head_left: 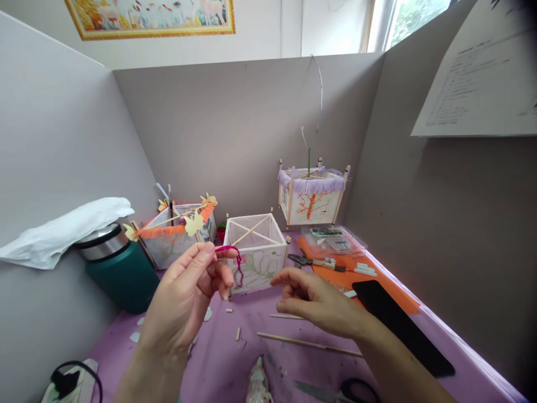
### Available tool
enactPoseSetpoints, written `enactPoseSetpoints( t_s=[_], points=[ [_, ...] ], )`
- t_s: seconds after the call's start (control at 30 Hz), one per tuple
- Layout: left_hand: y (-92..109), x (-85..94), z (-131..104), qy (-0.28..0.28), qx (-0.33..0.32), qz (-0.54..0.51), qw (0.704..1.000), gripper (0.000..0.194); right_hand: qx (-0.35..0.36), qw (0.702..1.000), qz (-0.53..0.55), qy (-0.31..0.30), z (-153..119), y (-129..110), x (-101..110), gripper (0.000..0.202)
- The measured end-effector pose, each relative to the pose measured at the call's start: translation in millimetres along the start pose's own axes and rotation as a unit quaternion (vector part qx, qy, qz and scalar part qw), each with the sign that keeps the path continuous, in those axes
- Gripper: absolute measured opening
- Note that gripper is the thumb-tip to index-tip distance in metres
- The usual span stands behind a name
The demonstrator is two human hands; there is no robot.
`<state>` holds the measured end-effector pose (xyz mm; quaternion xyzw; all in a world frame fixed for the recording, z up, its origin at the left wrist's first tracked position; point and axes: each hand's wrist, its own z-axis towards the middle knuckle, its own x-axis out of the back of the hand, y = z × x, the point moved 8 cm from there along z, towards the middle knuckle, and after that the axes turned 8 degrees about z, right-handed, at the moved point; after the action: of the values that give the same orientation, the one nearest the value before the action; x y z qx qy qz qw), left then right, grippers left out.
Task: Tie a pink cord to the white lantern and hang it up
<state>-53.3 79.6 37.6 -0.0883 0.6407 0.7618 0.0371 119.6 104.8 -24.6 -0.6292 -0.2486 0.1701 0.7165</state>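
Between the thumb and forefinger of my left hand (191,288) is a magenta cord (239,260); its loose end hangs down in a wavy line. My right hand (308,296) holds nothing that I can see, its fingers apart and partly curled. Behind both hands stands a white box lantern (254,266) with a stick frame, crossed sticks on top and a faint drawing on its front. The cord hangs in front of that lantern; I cannot tell whether it touches it. Thin wooden sticks (308,342) lie on the purple table below my right hand.
A lantern with purple fringe (314,201) stands back right, an orange-fringed one (176,240) back left. Around lie a teal bottle (121,274), pliers (316,262), a black phone (403,327), scissors (323,392), a glue bottle (258,383) and a power strip (78,383). Grey partitions (235,134) enclose the table.
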Motion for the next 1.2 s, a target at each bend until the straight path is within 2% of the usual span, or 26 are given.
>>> enactPoseSetpoints(
  t_s=[0.13,0.17,0.2,0.27,0.3,0.37,0.47,0.53,0.63,0.73,0.87,0.97,1.07,1.13,1.2],
  points=[
    [-1,-5.7,-1,-0.024,0.004,-0.043,0.999,0.019,0.011,1.000,-0.020,0.003,3,3,-17,0.065],
    [-1,-7.2,-1,-0.030,0.007,-0.048,0.998,0.019,0.019,0.999,-0.027,-0.001,4,4,-22,0.063],
    [-2,-8.0,-1,-0.033,0.010,-0.053,0.998,0.020,0.033,0.999,-0.041,-0.003,5,3,-27,0.052],
    [-2,-6.9,-1,-0.031,0.016,-0.063,0.997,0.020,0.068,0.994,-0.080,0.001,6,1,-31,0.017],
    [-2,-3.9,0,-0.021,0.015,-0.069,0.997,0.019,0.080,0.992,-0.101,0.007,7,0,-31,0.014],
    [1,7.7,2,0.016,0.001,-0.086,0.996,0.017,0.081,0.987,-0.133,0.025,9,2,-26,0.024],
    [6,30.8,5,0.089,-0.031,-0.119,0.988,0.012,0.046,0.988,-0.141,0.034,13,9,-15,0.020],
    [8,40.0,7,0.114,-0.044,-0.141,0.982,0.009,0.037,0.988,-0.146,0.029,14,11,-10,0.019],
    [15,40.6,8,0.105,-0.062,-0.184,0.975,0.009,0.057,0.983,-0.173,0.033,14,7,-2,0.019],
    [22,36.4,7,0.085,-0.077,-0.218,0.969,0.016,0.073,0.974,-0.199,0.077,13,4,11,0.020],
    [21,34.9,7,0.067,-0.072,-0.235,0.967,0.020,0.043,0.985,-0.107,0.132,16,13,32,0.023],
    [14,39.5,8,0.092,-0.073,-0.151,0.981,0.018,0.057,0.983,0.020,0.175,15,15,46,0.022],
    [6,37.5,10,0.109,-0.078,0.023,0.991,0.014,0.124,0.958,0.176,0.190,9,3,58,0.017],
    [0,29.1,11,0.100,-0.069,0.164,0.979,0.018,0.155,0.930,0.283,0.176,5,-7,62,0.016],
    [-7,15.1,16,0.063,-0.044,0.289,0.954,0.024,0.146,0.908,0.359,0.160,6,-14,62,0.014]
  ],
)
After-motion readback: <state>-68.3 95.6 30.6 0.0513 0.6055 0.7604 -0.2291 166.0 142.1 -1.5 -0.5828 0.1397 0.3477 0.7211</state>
